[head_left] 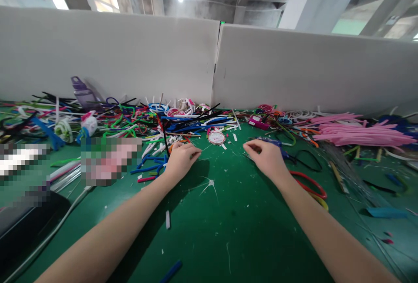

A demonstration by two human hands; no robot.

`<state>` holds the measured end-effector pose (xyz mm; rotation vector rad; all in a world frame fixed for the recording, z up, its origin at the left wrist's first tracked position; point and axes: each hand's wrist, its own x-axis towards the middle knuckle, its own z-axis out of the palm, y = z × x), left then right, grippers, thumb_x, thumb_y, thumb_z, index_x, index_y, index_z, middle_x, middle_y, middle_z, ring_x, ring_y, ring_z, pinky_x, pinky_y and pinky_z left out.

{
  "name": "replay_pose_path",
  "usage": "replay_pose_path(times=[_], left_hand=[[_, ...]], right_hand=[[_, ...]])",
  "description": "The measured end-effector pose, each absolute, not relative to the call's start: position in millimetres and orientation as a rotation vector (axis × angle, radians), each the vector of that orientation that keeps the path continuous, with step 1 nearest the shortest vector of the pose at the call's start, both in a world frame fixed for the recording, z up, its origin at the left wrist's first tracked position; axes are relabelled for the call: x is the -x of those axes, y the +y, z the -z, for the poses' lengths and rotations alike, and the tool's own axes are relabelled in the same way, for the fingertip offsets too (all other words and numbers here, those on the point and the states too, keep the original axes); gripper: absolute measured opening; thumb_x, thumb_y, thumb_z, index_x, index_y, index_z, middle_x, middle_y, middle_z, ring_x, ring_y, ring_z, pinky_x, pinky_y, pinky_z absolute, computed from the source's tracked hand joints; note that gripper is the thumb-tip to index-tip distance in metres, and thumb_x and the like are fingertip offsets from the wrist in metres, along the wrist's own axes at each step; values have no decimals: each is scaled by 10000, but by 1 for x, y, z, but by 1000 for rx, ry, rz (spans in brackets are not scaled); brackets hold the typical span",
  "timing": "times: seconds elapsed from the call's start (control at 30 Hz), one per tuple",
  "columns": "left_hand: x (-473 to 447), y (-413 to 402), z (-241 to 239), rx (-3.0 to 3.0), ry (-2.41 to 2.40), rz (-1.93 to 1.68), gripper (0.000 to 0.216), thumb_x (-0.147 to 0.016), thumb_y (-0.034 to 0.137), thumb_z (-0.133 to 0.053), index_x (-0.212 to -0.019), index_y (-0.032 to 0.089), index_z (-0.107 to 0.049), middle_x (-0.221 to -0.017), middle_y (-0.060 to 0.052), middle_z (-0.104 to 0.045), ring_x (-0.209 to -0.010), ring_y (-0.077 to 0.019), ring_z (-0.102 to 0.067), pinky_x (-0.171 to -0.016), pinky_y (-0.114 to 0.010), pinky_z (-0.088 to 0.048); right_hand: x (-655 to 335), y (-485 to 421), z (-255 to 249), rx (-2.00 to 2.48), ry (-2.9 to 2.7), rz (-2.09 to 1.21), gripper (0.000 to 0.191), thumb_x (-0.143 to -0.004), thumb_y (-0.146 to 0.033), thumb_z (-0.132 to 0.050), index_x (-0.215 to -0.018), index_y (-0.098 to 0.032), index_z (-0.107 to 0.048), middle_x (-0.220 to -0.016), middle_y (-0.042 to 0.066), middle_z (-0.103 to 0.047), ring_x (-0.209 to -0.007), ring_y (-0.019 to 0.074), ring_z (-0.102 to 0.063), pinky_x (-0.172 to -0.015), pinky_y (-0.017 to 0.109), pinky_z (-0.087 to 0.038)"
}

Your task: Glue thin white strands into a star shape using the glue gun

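Note:
My left hand (183, 159) is above the green table, its thumb and fingers pinched together. From its fingertips a thin pale thread (207, 147) seems to run toward a round white-labelled disc with a reddish rim (216, 137). Across from it, my right hand (266, 154) is also closed in a pinch; what it holds, if anything, is too small to make out. Just behind that hand lies a tool with dark blue handles (281, 146), partly hidden by it. Blue pipe-cleaner-like pieces (150, 166) lie to the left of my left hand.
Heaps of coloured fuzzy stems (202, 122) line the white partition (130, 56). Pink stems (355, 133) are piled at right. A purple bottle (83, 93) stands back left. A white cable (62, 222) crosses the left side. Clear strands (211, 183) and scraps litter the green tabletop (248, 239).

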<state>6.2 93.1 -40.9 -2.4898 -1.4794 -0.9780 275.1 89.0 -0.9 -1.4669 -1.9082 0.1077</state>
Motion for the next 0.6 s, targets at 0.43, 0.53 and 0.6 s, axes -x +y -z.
replay_pose_path(times=[0.43,0.53,0.6], left_hand=[[-30,69,-18,2678,-1865,1643,151,-740,276,-606,-790,167,-698,-784,-46,-709,-692,-156,-628,-622,-277,-492],[-34,61,-30,2676,-1777,1635,131,-744,252,-602,-790,173,-696,-791,-40,-706,-722,-158,-626,-637,-279,-484],[-37,57,-35,2677,-1738,1589,117,-743,234,-601,-784,176,-693,-775,-32,-702,-710,-151,-623,-634,-276,-479]], right_hand=[[-216,59,-48,1255,-1889,-456,224,-772,-364,-550,-801,-211,-712,-763,38,-699,-654,141,-595,-582,278,-433],[-205,55,-55,1230,-1867,-428,217,-770,-361,-559,-785,-207,-712,-736,23,-700,-644,129,-602,-590,267,-437],[-200,54,-57,1233,-1859,-373,205,-764,-350,-567,-754,-204,-711,-710,18,-695,-633,126,-600,-585,265,-430]])
